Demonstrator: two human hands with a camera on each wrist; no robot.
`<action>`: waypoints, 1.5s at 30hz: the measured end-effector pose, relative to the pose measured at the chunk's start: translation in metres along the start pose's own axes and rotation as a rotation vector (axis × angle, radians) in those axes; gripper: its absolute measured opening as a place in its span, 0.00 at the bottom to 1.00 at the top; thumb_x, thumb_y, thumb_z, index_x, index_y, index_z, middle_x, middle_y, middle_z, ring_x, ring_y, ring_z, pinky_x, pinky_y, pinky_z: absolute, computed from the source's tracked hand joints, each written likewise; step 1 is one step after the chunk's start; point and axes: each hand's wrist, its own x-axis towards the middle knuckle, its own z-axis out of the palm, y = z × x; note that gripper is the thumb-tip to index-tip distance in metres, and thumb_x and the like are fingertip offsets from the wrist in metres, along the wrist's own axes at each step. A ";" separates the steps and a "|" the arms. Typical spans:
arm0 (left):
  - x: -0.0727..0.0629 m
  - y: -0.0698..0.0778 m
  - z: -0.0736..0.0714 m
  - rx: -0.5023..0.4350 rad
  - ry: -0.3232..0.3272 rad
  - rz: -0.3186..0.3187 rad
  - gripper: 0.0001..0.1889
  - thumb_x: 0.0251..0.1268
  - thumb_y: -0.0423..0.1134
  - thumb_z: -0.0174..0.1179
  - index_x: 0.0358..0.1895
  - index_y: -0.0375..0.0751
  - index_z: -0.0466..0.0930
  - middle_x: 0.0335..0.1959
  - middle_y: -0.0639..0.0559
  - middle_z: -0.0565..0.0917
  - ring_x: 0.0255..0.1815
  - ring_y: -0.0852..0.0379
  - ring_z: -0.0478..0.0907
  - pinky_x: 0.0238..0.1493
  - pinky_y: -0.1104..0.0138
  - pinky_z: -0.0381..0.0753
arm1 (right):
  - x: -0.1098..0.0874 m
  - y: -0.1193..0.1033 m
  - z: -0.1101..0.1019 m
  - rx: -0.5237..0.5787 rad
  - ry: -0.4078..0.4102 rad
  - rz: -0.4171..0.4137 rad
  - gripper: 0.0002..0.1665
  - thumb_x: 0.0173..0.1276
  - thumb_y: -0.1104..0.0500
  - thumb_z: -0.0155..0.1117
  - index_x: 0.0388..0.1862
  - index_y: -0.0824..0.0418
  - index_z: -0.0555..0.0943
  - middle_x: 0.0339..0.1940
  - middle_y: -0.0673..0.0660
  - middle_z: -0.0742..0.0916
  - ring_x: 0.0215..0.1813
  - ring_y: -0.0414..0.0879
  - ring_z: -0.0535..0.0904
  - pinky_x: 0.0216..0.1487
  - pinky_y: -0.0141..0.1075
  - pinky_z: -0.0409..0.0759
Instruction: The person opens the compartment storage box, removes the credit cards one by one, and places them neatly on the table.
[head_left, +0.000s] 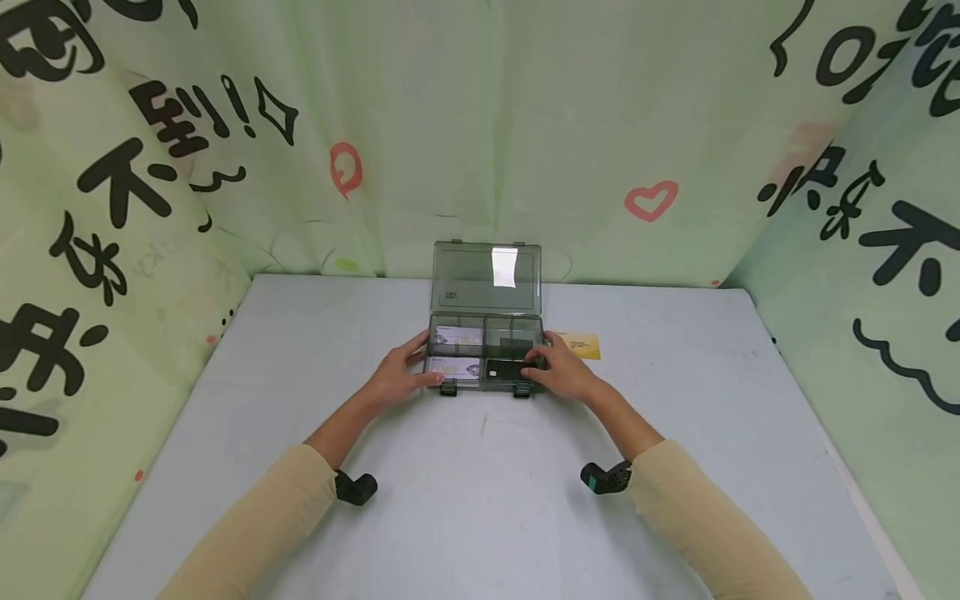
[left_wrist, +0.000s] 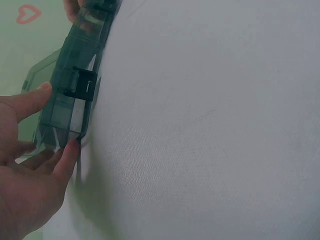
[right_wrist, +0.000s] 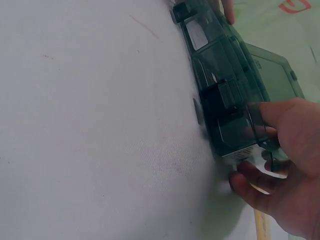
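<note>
A smoky, see-through plastic storage box [head_left: 483, 354] stands near the table's far edge, its lid [head_left: 472, 279] raised at the back. My left hand [head_left: 397, 375] grips the box's left end, thumb at the front corner and the other fingers along the side. White printed cards [head_left: 453, 367] lie in its two left compartments. In the front right compartment is a black card [head_left: 504, 370]. My right hand [head_left: 566, 371] reaches over the right wall, pinching the black card's right end between thumb and index finger. Its other fingers [right_wrist: 250, 192] stay outside the box.
A yellow card [head_left: 582, 345] lies on the table just beyond my right hand. Two black latches [head_left: 448, 387] hang at the box's front. The white table [head_left: 480, 500] is bordered by green printed curtains [head_left: 480, 125] at the back and both sides.
</note>
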 end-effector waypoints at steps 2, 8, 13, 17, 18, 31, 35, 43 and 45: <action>-0.001 0.000 0.000 0.000 0.000 0.002 0.46 0.59 0.40 0.68 0.78 0.53 0.50 0.79 0.52 0.54 0.77 0.47 0.57 0.72 0.51 0.64 | -0.001 0.000 -0.001 0.017 0.003 -0.004 0.18 0.71 0.52 0.59 0.52 0.62 0.79 0.77 0.73 0.54 0.75 0.71 0.56 0.70 0.62 0.61; -0.002 0.001 0.000 0.003 0.002 0.005 0.46 0.59 0.40 0.68 0.78 0.52 0.50 0.79 0.52 0.54 0.77 0.47 0.58 0.72 0.51 0.64 | -0.003 0.003 -0.002 0.120 0.033 -0.039 0.15 0.70 0.56 0.61 0.50 0.64 0.78 0.76 0.73 0.57 0.69 0.68 0.65 0.66 0.58 0.68; -0.002 0.001 0.000 -0.001 0.001 0.006 0.46 0.59 0.40 0.68 0.78 0.52 0.49 0.79 0.52 0.53 0.77 0.47 0.57 0.72 0.51 0.65 | -0.002 0.006 -0.002 0.174 0.050 -0.068 0.10 0.67 0.59 0.63 0.42 0.63 0.76 0.70 0.69 0.66 0.47 0.55 0.74 0.50 0.45 0.73; -0.003 0.002 0.000 -0.002 -0.001 0.007 0.46 0.59 0.40 0.68 0.78 0.52 0.49 0.79 0.52 0.53 0.77 0.47 0.57 0.72 0.51 0.66 | -0.003 0.008 -0.001 0.151 0.038 -0.064 0.08 0.67 0.59 0.63 0.37 0.64 0.77 0.73 0.73 0.61 0.63 0.66 0.71 0.62 0.55 0.70; -0.003 0.002 0.000 -0.001 0.000 0.006 0.46 0.59 0.40 0.68 0.78 0.52 0.49 0.79 0.52 0.53 0.77 0.47 0.57 0.72 0.51 0.66 | -0.003 0.008 -0.001 0.145 0.034 -0.060 0.08 0.67 0.59 0.63 0.36 0.64 0.77 0.75 0.74 0.58 0.67 0.68 0.67 0.65 0.57 0.67; -0.002 0.001 0.001 -0.007 -0.004 0.016 0.46 0.59 0.38 0.68 0.78 0.51 0.49 0.79 0.51 0.53 0.77 0.46 0.57 0.71 0.51 0.66 | -0.005 0.008 -0.003 0.142 0.024 -0.065 0.08 0.69 0.59 0.61 0.38 0.64 0.79 0.75 0.74 0.58 0.63 0.65 0.73 0.64 0.58 0.69; -0.002 0.001 0.001 -0.006 -0.001 0.008 0.46 0.59 0.39 0.68 0.78 0.52 0.49 0.79 0.51 0.53 0.77 0.47 0.57 0.71 0.51 0.66 | -0.006 0.009 -0.003 0.146 0.049 -0.062 0.09 0.69 0.59 0.61 0.41 0.65 0.79 0.75 0.73 0.60 0.55 0.61 0.78 0.61 0.56 0.72; -0.002 0.001 0.000 -0.002 0.002 0.005 0.47 0.59 0.40 0.68 0.78 0.52 0.49 0.79 0.51 0.54 0.77 0.47 0.57 0.72 0.51 0.66 | -0.007 0.012 0.000 0.194 0.171 -0.063 0.11 0.68 0.59 0.62 0.44 0.66 0.79 0.72 0.70 0.68 0.66 0.66 0.70 0.64 0.57 0.71; -0.002 0.001 0.000 0.000 0.001 0.009 0.47 0.59 0.40 0.68 0.78 0.52 0.49 0.79 0.51 0.54 0.77 0.47 0.57 0.72 0.52 0.65 | -0.007 0.012 0.000 0.213 0.195 -0.063 0.12 0.68 0.60 0.63 0.44 0.67 0.79 0.71 0.69 0.69 0.70 0.67 0.67 0.65 0.57 0.71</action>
